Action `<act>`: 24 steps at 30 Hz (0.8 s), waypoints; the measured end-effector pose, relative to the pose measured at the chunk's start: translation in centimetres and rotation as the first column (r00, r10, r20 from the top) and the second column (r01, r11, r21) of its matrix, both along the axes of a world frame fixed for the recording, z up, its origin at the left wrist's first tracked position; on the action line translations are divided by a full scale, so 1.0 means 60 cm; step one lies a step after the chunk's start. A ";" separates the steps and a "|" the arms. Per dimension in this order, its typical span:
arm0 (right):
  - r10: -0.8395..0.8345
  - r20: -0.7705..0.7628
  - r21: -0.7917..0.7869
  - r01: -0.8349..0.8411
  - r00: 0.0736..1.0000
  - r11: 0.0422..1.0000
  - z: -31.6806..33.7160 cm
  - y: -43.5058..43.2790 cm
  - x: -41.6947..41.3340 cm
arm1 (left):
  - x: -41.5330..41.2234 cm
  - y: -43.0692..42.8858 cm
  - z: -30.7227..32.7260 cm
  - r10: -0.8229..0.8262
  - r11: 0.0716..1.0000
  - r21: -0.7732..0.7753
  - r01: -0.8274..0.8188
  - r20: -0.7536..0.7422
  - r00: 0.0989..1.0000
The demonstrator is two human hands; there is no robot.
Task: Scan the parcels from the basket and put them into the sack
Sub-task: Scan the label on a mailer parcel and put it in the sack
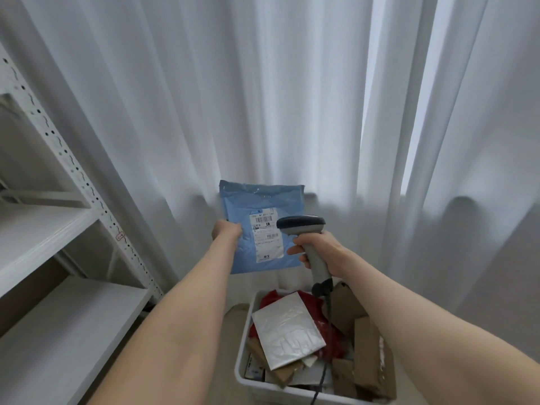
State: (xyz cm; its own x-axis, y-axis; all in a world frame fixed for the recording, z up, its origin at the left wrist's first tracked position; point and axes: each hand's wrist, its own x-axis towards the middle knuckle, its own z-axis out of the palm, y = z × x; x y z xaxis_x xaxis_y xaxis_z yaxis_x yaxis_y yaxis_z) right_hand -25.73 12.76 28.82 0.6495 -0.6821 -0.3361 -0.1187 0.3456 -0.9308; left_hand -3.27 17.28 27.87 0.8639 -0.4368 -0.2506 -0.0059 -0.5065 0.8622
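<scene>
— While the left hand (226,230) pinches that blue parcel (245,258) by its left edge, just right of the white shelving (96,217), how do you reckon it handles?
— Light and soft, I'd judge. It's a thin plastic mailer, held up in the air by one edge and hardly sagging, so the contents are probably flat. The film looks slick, so a thumb-and-fingers pinch on an edge or corner suits it, kept off the white label (267,238).
— And the scanner (302,225)?
— Its head sits just right of the label, in front of the parcel's right side. The right hand (320,251) is wrapped round the grey handle.
— What about the rest?
— Lower right, the white basket (245,334) holds a silver mailer (287,331), limp-looking too, and brown cartons (371,355), which look stiffer and are better taken across two sides. No sack is in view.
</scene>
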 end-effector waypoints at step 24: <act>-0.029 -0.038 -0.006 0.028 0.999 1.000 0.024 0.002 -0.015 | -0.018 -0.020 -0.020 -0.071 0.997 -0.030 0.070 -0.003 0.998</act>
State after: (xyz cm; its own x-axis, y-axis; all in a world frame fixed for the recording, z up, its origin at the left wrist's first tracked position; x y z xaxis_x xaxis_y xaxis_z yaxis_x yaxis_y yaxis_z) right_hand -26.60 12.87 30.25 0.6164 -0.7021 -0.3566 -0.1447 0.3442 -0.9277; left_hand -4.37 16.09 26.68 0.8298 -0.5038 -0.2401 -0.0372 -0.4792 0.8769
